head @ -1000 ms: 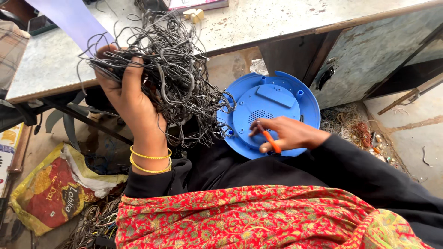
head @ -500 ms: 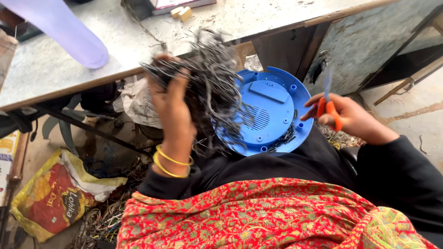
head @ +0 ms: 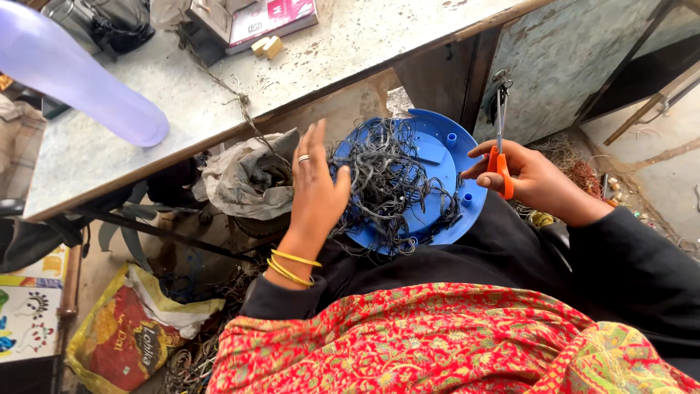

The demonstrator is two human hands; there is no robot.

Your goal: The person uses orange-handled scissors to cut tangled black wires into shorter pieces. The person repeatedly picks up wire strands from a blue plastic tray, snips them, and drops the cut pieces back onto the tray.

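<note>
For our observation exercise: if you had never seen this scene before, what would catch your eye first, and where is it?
First, the tangle of dark wires heaped on the round blue plastic plate in the person's lap, with the left hand open at its left edge. Next, the orange-handled scissors held upright in the right hand, to the right of the plate. Below, a bright red patterned cloth fills the foreground.
</note>
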